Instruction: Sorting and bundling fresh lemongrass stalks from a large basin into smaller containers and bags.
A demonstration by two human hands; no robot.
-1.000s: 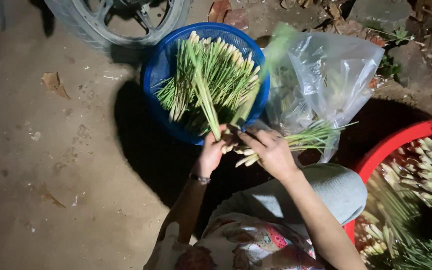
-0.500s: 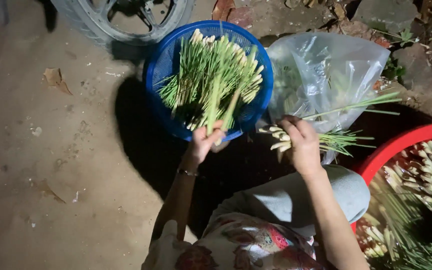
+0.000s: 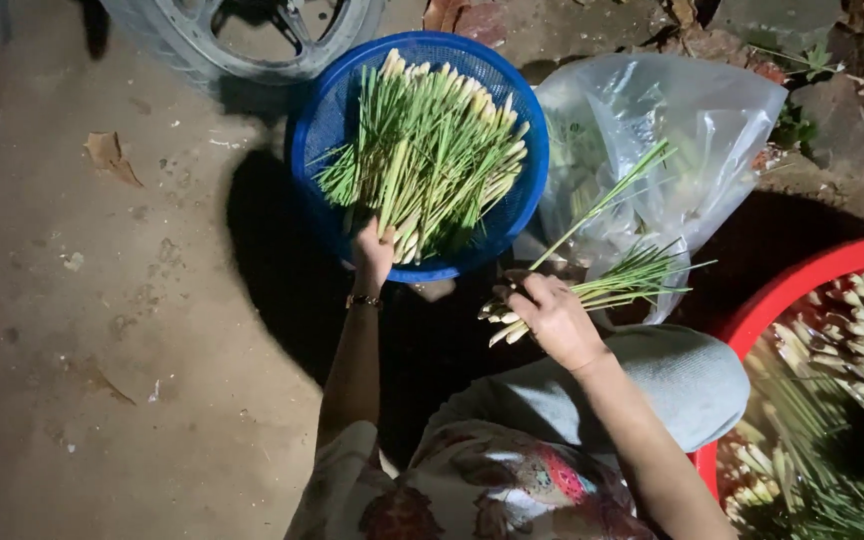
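Note:
A round blue basket (image 3: 324,125) on the ground holds a heap of green stalks with pale ends (image 3: 432,150). My left hand (image 3: 372,255) reaches into the basket's near side and closes on a few of those stalks. My right hand (image 3: 552,315) holds a small bunch of the same stalks (image 3: 602,285) just right of the basket, pale ends toward me and green tips pointing at a clear plastic bag (image 3: 692,130). One long stalk sticks up out of the bunch toward the bag.
A red tub (image 3: 782,290) at the right edge holds more stalks in water. A wheel with a tyre (image 3: 202,45) lies behind the basket. Dry leaves (image 3: 107,155) and stones lie on the bare concrete floor. My grey-trousered knee (image 3: 672,385) is below my right hand.
My left hand has moved from beside my right hand up into the blue basket. My right hand has kept the bunch and dropped slightly left, with one stalk now sticking out.

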